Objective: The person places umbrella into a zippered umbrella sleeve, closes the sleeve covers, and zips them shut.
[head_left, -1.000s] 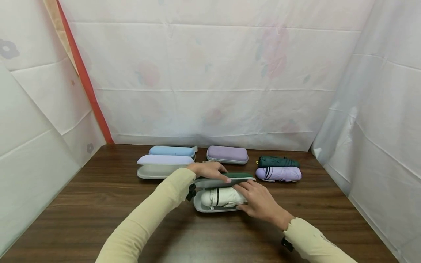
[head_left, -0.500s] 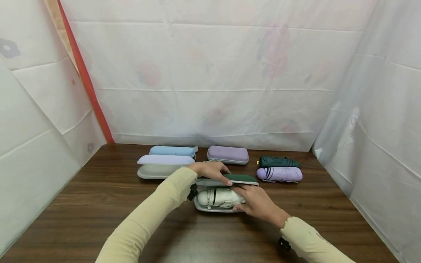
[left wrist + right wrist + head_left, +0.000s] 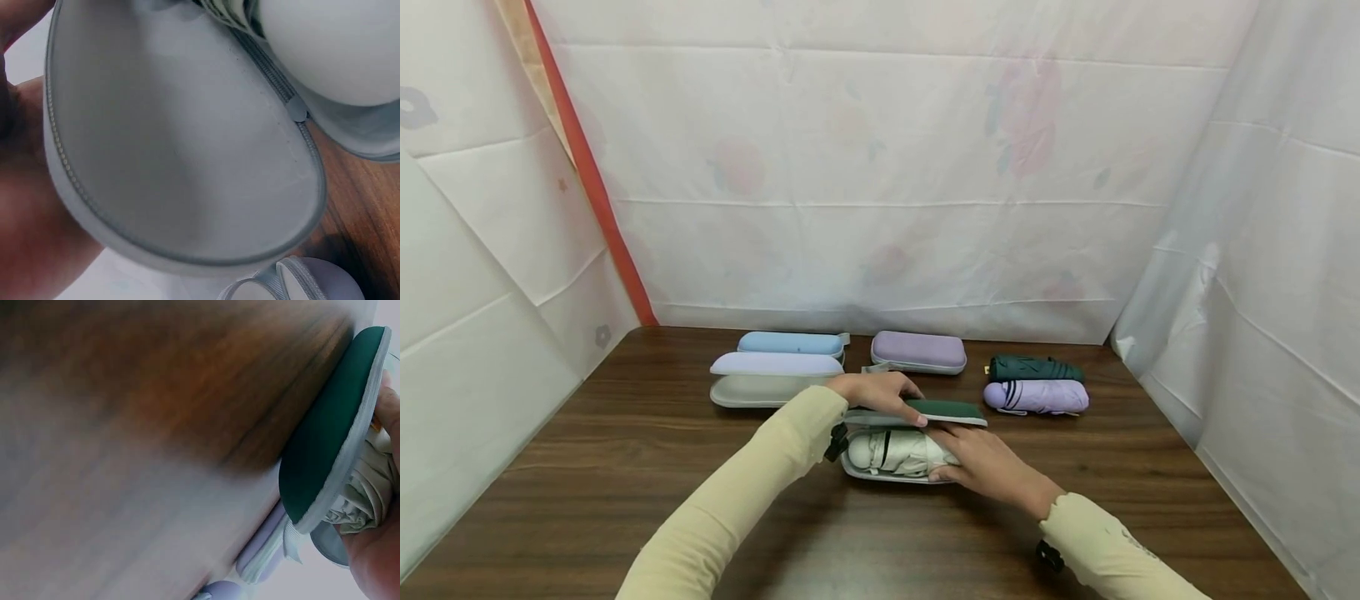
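Observation:
A green hard-shell umbrella case (image 3: 951, 409) with a pale grey lining lies on the table, its lid tilted up. In its lower half lies a folded off-white umbrella (image 3: 904, 452) with a black strap, round handle end to the left. My left hand (image 3: 880, 393) holds the lid from above, thumb at its front edge; in the left wrist view the lid's lining (image 3: 187, 144) covers much of that hand. My right hand (image 3: 988, 467) grips the umbrella's right end, fingers on the far side under the lid and thumb on the near side.
Behind on the left lie an unzipped lavender case (image 3: 777, 364) and a light blue case (image 3: 792, 342). A closed purple case (image 3: 919, 352) stands at the back middle. To the right, a dark green folded umbrella (image 3: 1033, 368) lies behind a lilac one (image 3: 1041, 397).
The off-white umbrella has shifted slightly left within the case and sits a bit lower. My right hand has moved a little left with it. The lid has tipped slightly further down.

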A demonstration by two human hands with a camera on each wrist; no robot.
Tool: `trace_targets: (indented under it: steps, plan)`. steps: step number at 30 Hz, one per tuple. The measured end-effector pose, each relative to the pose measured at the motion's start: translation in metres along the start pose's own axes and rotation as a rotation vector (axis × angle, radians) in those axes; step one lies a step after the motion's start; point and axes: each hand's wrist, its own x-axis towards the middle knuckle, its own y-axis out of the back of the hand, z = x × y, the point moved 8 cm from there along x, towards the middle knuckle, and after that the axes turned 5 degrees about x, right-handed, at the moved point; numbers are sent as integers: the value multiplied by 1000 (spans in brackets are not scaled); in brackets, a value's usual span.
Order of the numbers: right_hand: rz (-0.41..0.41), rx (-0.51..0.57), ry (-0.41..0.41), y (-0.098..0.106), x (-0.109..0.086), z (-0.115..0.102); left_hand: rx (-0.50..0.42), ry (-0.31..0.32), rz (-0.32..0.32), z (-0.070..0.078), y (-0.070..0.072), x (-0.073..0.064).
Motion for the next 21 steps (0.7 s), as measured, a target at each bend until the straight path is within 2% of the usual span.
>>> trace_targets:
  steps: [6,10,13,15,17,19,21]
  plan:
    - [-84,-28,-36,-4,-3,2,-11,-11,10,-2,-2,-1]
    - [-64,-25,3,6,-10,-1,-33,-14,20,-1,-3,-1]
    - [63,-12,158,26,-18,-12,-54,-12,20,0,-3,-3]
    - [201,-4,289,44,-25,-19,-57,-10,18,0,-4,-4]
    - [339,3,378,61,-31,-22,-55,-15,17,1,-5,-5]
    - [403,50,354,74,-31,-15,-44,-26,20,1,-5,-6]
    - [388,126,262,78,-28,-4,-23,-40,29,2,-6,-6]
